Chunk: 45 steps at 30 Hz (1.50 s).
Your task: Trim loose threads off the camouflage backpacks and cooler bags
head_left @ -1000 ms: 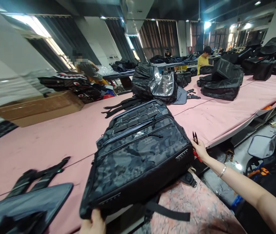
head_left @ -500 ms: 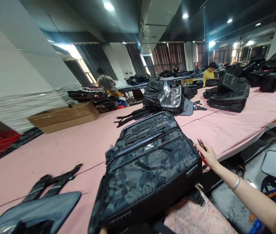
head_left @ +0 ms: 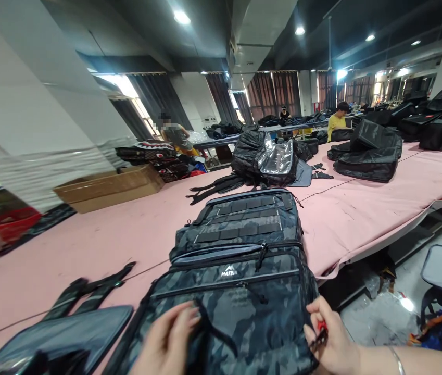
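Observation:
A dark camouflage backpack (head_left: 240,271) lies flat on the pink table (head_left: 99,245) right in front of me, its logo facing up. My left hand (head_left: 168,341) rests on the lower front of the pack, fingers pinching a thin black cord or zipper pull there. My right hand (head_left: 332,338) is at the pack's right lower edge, closed around small red-handled thread snips (head_left: 319,333).
Black straps (head_left: 88,291) and a grey panel (head_left: 52,338) lie at my left. Further back sit an open silver-lined bag (head_left: 267,159), black bags (head_left: 369,151) and a cardboard box (head_left: 107,187). Other people work at far tables. The table's right edge drops to the floor.
The backpack has been pulled toward me and turned straight. My right hand came down from its far right corner to the near edge. My left hand moved onto its front.

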Each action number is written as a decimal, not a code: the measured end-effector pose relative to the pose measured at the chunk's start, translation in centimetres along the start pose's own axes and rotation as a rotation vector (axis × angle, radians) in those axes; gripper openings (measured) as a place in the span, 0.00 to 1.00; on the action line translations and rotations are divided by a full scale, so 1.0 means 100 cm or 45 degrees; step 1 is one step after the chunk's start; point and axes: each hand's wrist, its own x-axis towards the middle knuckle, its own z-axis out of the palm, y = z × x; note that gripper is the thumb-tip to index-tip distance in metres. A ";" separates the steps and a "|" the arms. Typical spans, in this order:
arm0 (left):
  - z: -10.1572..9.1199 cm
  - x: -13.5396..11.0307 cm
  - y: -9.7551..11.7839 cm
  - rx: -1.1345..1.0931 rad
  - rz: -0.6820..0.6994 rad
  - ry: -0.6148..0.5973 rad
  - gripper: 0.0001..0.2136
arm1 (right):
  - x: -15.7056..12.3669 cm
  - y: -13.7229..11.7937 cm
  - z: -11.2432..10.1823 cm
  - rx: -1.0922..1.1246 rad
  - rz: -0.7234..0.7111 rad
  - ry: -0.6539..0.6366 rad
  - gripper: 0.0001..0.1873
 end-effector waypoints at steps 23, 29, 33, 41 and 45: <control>-0.060 0.052 -0.057 0.818 -0.272 0.062 0.11 | 0.005 0.003 -0.011 0.259 0.325 -0.158 0.11; -0.063 0.021 -0.077 0.254 -0.142 -0.032 0.13 | 0.008 0.025 -0.043 0.242 0.360 -0.153 0.14; -0.070 -0.005 -0.074 0.053 -0.087 -0.167 0.15 | 0.006 0.045 -0.061 0.209 0.288 -0.220 0.13; -0.055 0.005 -0.016 0.311 0.533 0.137 0.11 | -0.019 0.059 -0.066 0.068 0.215 -0.203 0.11; -0.028 0.035 0.000 0.453 0.810 0.101 0.11 | -0.028 0.044 -0.059 0.077 0.172 -0.050 0.12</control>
